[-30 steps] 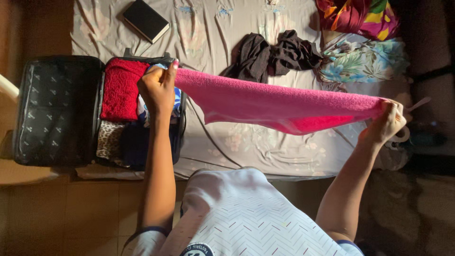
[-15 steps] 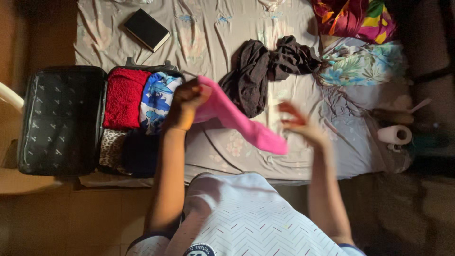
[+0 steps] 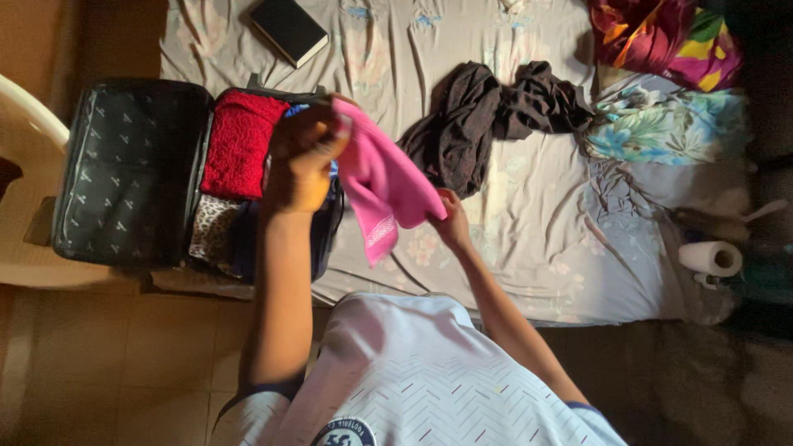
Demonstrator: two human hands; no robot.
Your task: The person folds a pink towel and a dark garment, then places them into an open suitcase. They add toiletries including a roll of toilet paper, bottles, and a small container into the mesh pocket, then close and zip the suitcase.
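Pink towel [image 3: 382,186] doubled, long axis running 11 to 5 o'clock. Left hand [image 3: 301,161] clamped on upper end, right hand [image 3: 453,225] pinching lower fold.

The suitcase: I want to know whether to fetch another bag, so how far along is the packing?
Done: the open suitcase already holds a red folded cloth and a leopard-print piece. In hand: the left hand and right hand hold a folded pink towel beside it. Left: a dark garment and floral fabrics lie loose on the bed.
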